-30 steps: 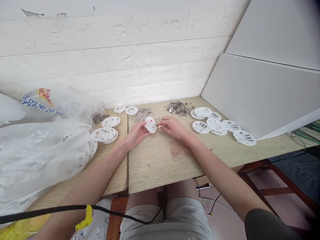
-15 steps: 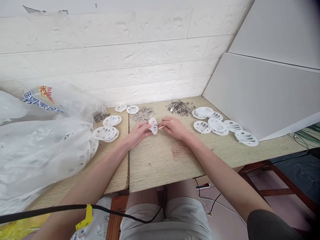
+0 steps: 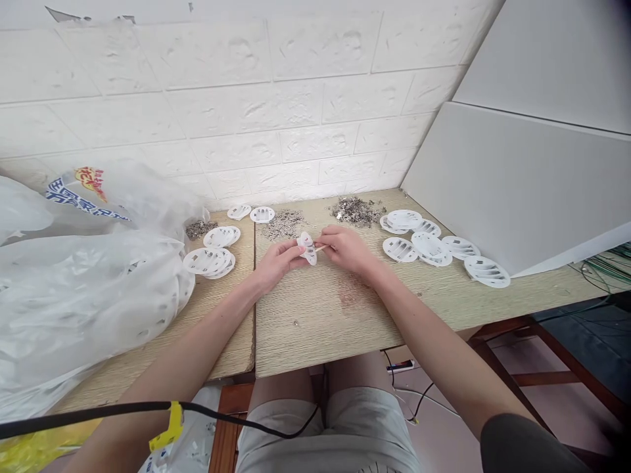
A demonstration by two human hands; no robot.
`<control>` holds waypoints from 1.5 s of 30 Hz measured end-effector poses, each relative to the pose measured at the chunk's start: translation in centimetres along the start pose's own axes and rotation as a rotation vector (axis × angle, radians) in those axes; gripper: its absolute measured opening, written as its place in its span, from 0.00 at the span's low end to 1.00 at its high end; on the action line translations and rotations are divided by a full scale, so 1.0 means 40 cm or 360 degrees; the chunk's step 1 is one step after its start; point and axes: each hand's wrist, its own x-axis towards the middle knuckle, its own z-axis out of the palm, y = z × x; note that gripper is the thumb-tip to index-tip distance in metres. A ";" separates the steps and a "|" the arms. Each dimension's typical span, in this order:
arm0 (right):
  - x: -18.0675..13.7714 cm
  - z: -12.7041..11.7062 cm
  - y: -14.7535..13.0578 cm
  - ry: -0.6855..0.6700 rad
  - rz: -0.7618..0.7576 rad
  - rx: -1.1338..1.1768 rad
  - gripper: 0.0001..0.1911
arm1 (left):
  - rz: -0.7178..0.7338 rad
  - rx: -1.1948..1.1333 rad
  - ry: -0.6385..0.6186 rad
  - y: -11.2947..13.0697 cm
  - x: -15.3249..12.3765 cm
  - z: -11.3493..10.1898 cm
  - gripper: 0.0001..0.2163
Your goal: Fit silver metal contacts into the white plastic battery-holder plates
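Note:
My left hand (image 3: 277,264) pinches a white round plastic disc (image 3: 307,248) with slots, held tilted above the table. Between the fingers of my right hand (image 3: 346,248) is a thin pale wooden stick (image 3: 321,247), its tip against or very close to the disc. Just behind the hands lie a flat scatter of small metal pieces (image 3: 284,224) and a heaped pile of small metal pieces (image 3: 355,211). Fingers cover part of the disc, and most of the stick is hidden in my right hand.
White slotted discs (image 3: 431,249) lie in overlapping groups on the right, with a stack of discs (image 3: 210,261) on the left. A large plastic bag (image 3: 93,302) fills the left side. Grey panels (image 3: 522,184) lean at right. A black cable (image 3: 207,412) crosses low in front.
The disc has moved slightly right and turned in my left hand, so it is seen at a different angle. The stick, still in my right hand, shows more of its length.

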 end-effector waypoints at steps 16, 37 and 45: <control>-0.005 -0.013 -0.002 -0.0068 -0.0001 0.0059 0.15 | 0.0005 0.0058 -0.0107 -0.002 0.000 -0.015 0.13; 0.000 -0.004 -0.017 -0.0136 -0.0050 -0.0114 0.14 | -0.0005 0.0236 -0.0064 -0.014 -0.002 -0.023 0.20; -0.005 -0.009 -0.006 -0.0117 0.0176 0.0079 0.14 | 0.0028 -0.0030 -0.0011 0.001 0.004 -0.014 0.12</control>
